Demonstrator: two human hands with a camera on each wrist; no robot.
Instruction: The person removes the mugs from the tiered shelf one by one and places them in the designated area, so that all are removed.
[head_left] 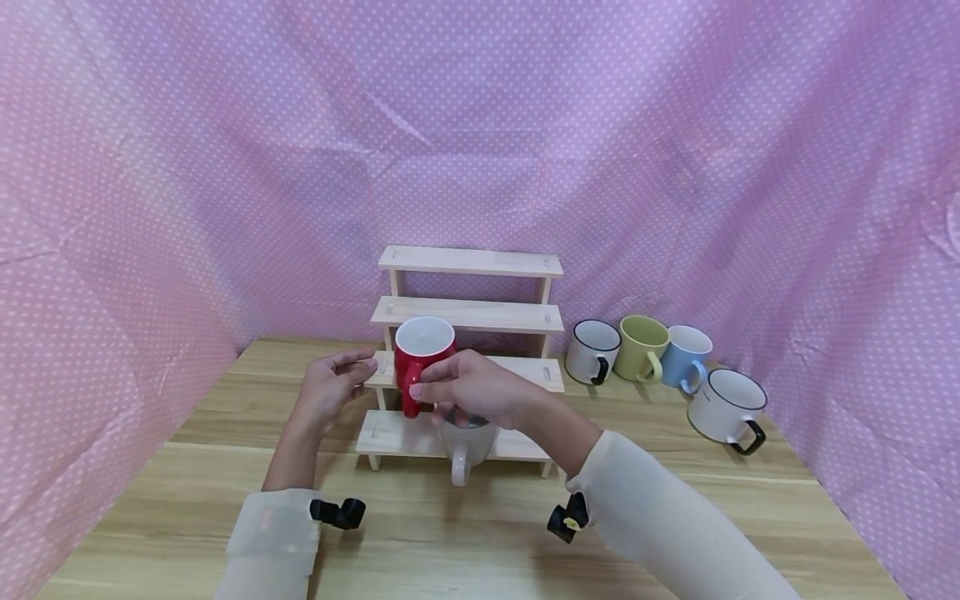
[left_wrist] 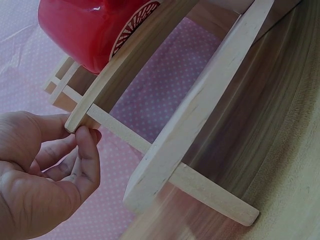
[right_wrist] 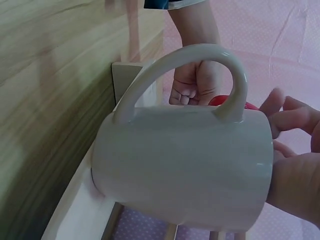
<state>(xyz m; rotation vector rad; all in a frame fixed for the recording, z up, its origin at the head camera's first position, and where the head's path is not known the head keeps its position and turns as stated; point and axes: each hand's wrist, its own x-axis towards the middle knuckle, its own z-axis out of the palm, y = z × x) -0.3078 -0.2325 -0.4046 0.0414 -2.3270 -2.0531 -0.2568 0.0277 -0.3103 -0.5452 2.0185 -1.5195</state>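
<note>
A stepped wooden shelf (head_left: 472, 261) with several tiers stands on the table. On its second step from the bottom is a red mug (head_left: 405, 360), white inside, handle facing the person. My right hand (head_left: 483, 390) pinches that handle between thumb and fingers. At the left end of the same step, my left hand (head_left: 332, 390) grips the board (left_wrist: 82, 112) between thumb and finger. A white mug (right_wrist: 185, 160) sits on the lowest step, handle toward the person, directly below my right hand. In the right wrist view it hides most of the red mug.
Right of the shelf stand a white ribbed mug with black handle (head_left: 592, 354), a yellow-green mug (head_left: 637, 354), a light blue mug (head_left: 678, 362) and a wide white mug with black handle (head_left: 720, 408). Pink dotted cloth (head_left: 480, 125) hangs around the wooden table (head_left: 187, 508).
</note>
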